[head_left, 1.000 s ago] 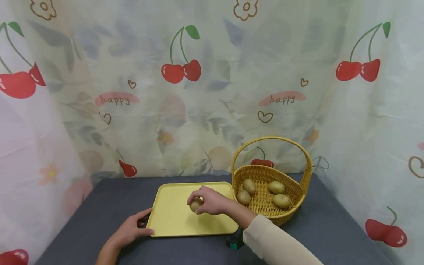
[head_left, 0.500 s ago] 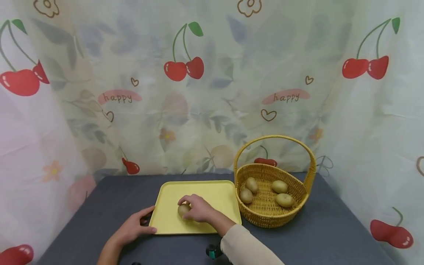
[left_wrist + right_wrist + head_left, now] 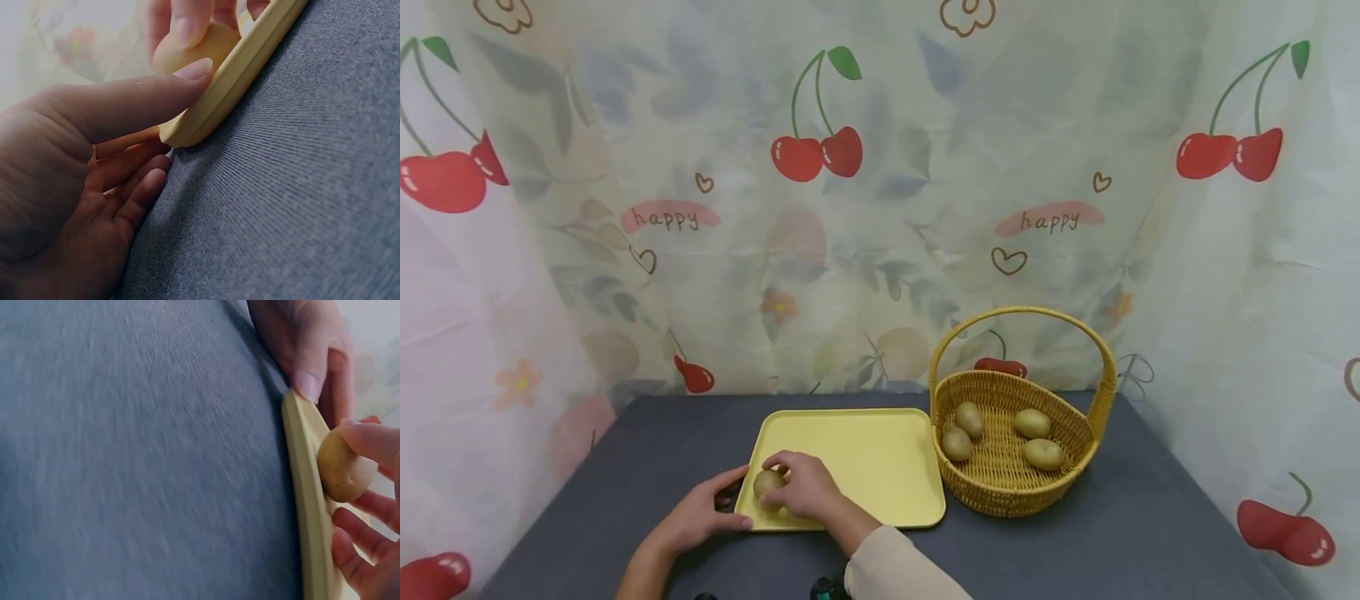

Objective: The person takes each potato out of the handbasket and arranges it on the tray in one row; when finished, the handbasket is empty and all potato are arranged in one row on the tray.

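Note:
My right hand [image 3: 807, 487] holds a small tan potato [image 3: 768, 485] between thumb and fingers at the near left part of the yellow tray [image 3: 857, 467]. In the right wrist view the potato [image 3: 344, 467] sits low against the tray floor, inside the rim; whether it bears its full weight there I cannot tell. My left hand [image 3: 696, 517] grips the tray's near left corner, its thumb on the rim and the index finger along the left side. The left wrist view shows this thumb [image 3: 147, 103] over the rim, close to the potato, with the other fingers loosely bent beside the tray.
A wicker basket [image 3: 1011, 504] with a tall arched handle stands right of the tray, several potatoes [image 3: 1032, 423] inside. Dark grey cloth [image 3: 1075, 554] covers the table. Behind it hangs a curtain [image 3: 880, 250] printed with cherries. A small black device [image 3: 824, 588] shows near my right sleeve.
My right hand has carried the potato leftward and toward me across the tray, down to its near left corner area. The left hand stays at the tray's corner; the basket's potatoes have not moved.

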Motion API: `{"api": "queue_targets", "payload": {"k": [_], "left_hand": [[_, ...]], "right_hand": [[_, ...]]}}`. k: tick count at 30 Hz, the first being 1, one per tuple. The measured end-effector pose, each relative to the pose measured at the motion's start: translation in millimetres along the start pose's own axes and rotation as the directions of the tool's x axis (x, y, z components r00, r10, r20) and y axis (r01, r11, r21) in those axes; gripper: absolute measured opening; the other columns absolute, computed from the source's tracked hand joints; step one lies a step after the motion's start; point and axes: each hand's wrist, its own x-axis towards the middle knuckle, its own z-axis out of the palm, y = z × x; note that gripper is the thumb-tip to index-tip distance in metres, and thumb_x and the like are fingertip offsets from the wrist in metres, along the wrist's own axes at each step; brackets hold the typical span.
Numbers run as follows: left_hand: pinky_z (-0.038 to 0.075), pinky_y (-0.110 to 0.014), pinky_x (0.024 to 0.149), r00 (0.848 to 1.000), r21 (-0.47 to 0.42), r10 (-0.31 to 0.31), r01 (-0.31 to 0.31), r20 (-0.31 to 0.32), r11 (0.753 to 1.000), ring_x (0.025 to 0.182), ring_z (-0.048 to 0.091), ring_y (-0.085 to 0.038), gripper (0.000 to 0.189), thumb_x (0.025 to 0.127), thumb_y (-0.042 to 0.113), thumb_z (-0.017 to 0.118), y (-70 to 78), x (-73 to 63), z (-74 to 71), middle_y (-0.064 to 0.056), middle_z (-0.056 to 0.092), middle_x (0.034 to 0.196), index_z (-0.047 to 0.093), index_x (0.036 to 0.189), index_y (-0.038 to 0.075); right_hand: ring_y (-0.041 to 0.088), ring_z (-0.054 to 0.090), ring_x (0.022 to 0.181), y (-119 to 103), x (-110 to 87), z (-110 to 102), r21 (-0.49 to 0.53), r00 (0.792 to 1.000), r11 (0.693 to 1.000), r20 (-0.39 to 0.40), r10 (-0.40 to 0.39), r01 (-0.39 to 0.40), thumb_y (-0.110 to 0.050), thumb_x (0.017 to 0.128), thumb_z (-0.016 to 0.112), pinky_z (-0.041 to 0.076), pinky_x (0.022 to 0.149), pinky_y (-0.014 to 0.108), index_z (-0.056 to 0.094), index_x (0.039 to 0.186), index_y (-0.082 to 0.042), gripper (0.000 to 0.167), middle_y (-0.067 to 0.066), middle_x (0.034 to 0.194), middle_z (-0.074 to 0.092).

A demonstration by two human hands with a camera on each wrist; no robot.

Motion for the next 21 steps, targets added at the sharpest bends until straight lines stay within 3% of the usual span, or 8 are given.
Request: {"api": "queue_targets", "payload": {"k": [4,13,21], "left_hand": [[0.046,-0.043,0.087,1.000,0.002,0.022,-0.022,0.006,1.000,0.111,0.055,-0.032,0.083,0.079,0.024,0.083,0.4,-0.7,-0.2,-0.027,0.046,0.140,0.041,0.143,-0.007],[0.046,-0.036,0.087,0.999,0.022,0.053,-0.053,-0.007,0.998,0.109,0.055,-0.030,0.083,0.076,0.025,0.084,1.9,1.6,1.0,-0.023,0.050,0.137,0.044,0.142,-0.005],[0.046,-0.040,0.087,0.998,0.048,0.051,-0.050,-0.020,0.998,0.112,0.054,-0.033,0.084,0.076,0.023,0.085,-0.6,-0.3,1.1,-0.025,0.050,0.136,0.043,0.142,-0.008]], "right_hand": [[0.009,0.058,0.081,-4.7,1.9,9.1,-0.021,0.999,1.000,-0.039,0.003,-0.004,-0.025,0.071,0.087,0.043,0.070,0.022,0.071,0.107,-0.016,0.040,-0.006,0.090,0.065],[0.006,0.056,0.084,-5.3,5.4,14.3,-0.137,1.000,0.991,-0.014,0.008,-0.010,-0.038,0.074,0.084,0.045,0.072,0.021,0.071,0.112,-0.020,0.044,-0.009,0.095,0.064],[0.013,0.060,0.090,6.3,-2.1,5.6,0.018,1.000,1.000,0.019,0.010,-0.011,-0.035,0.075,0.085,0.048,0.074,0.026,0.065,0.123,-0.011,0.058,0.002,0.101,0.063]]}}
